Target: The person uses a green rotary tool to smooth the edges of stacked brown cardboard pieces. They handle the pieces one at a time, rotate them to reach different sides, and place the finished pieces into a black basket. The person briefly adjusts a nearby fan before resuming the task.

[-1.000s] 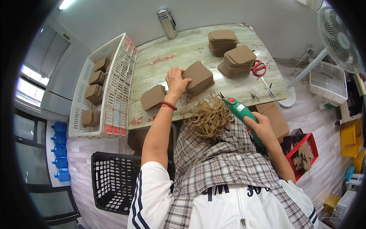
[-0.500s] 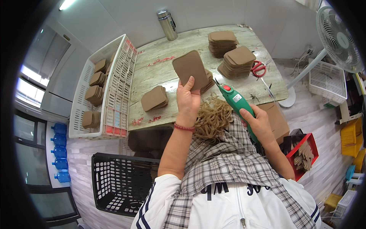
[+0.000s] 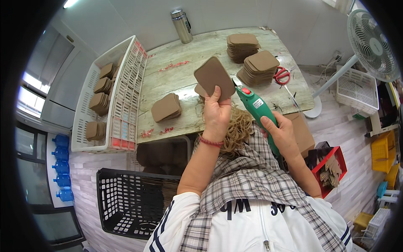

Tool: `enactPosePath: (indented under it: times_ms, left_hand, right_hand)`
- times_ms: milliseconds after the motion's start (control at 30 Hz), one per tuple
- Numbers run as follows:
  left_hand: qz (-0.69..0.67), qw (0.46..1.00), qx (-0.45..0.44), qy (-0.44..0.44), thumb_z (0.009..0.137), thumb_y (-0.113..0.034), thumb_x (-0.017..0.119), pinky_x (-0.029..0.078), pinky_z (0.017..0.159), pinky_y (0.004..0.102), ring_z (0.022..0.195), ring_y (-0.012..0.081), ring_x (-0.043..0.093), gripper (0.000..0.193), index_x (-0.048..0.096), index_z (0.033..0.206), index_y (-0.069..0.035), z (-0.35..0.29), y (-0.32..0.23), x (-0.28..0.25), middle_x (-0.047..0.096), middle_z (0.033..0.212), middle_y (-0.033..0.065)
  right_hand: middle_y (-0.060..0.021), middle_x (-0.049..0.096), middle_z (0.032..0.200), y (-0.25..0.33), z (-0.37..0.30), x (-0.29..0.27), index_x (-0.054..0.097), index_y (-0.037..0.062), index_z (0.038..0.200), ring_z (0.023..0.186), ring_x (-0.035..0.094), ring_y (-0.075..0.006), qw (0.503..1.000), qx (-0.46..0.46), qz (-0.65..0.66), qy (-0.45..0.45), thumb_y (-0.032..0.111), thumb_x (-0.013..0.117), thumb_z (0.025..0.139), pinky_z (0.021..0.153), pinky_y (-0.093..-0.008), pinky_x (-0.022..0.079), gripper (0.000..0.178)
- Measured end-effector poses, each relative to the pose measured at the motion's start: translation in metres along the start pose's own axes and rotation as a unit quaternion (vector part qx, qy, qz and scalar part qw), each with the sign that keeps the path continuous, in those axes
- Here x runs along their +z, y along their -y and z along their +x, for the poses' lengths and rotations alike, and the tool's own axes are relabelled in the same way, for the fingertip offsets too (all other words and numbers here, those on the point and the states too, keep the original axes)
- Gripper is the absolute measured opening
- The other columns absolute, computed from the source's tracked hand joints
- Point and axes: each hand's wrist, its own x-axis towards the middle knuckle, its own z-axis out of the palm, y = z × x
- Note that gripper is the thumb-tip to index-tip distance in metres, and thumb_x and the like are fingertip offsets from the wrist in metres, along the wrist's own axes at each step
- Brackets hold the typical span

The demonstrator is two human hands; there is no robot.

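My left hand [image 3: 216, 113] is closed on a flat brown pad [image 3: 213, 76] with rounded corners, the thumb on its near face and the fingers behind it. In my right hand [image 3: 282, 133] is a green pair of electric scissors [image 3: 254, 104] with a red button. Its small tip is at the pad's right edge; I cannot tell whether it touches. A heap of curly brown trimmings [image 3: 240, 131] lies on the checked apron [image 3: 247, 174] in my lap. Behind the held pad a short stack of pads [image 3: 200, 90] is partly hidden. Another small stack [image 3: 167, 108] lies to the left.
Two tall pad stacks [image 3: 243, 47] stand at the far right of the table [image 3: 168, 80], beside red-handled scissors [image 3: 282, 76]. A white crate [image 3: 126, 96] with pads is at the left, a black crate [image 3: 121, 201] below. A steel flask [image 3: 181, 26], a fan [image 3: 371, 46] and a red box [image 3: 341, 168] stand around.
My left hand has moved right with the pad, turning it slightly, so its right edge now meets or nears the electric scissors' tip. My right hand keeps its grip. The view has shifted a little.
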Motion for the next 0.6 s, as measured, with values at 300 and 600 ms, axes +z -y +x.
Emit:
enactPosePath:
  times_ms: [300, 600]
  left_hand:
    - [0.033, 0.997, -0.051, 0.041, 0.089, 0.002, 0.055, 0.045, 0.100, 0.0388, 0.115, 0.0228, 0.053, 0.037, 0.049, 0.123, -0.009, -0.017, 0.013, -0.018, 0.055, 0.123, 0.0079]
    - [0.211, 0.970, -0.053, 0.108, 0.086, 0.006, 0.056, 0.052, 0.089, 0.0345, 0.102, 0.0196, 0.062, 0.029, 0.057, 0.113, -0.004, -0.011, -0.024, -0.031, 0.064, 0.110, 0.0077]
  right_hand:
    - [-0.0014, 0.058, 0.067, 0.004, 0.010, -0.006, 0.061, -0.0022, 0.097, 0.057, 0.051, -0.0056, 1.000, -0.015, 0.001, -0.011, 0.030, 0.064, 0.089, 0.052, -0.0203, 0.041, 0.034]
    - [-0.0009, 0.057, 0.070, 0.027, 0.005, -0.027, 0.061, -0.0015, 0.098, 0.059, 0.052, -0.0059, 0.998, 0.030, -0.032, 0.032, 0.028, 0.063, 0.089, 0.054, -0.0207, 0.042, 0.031]
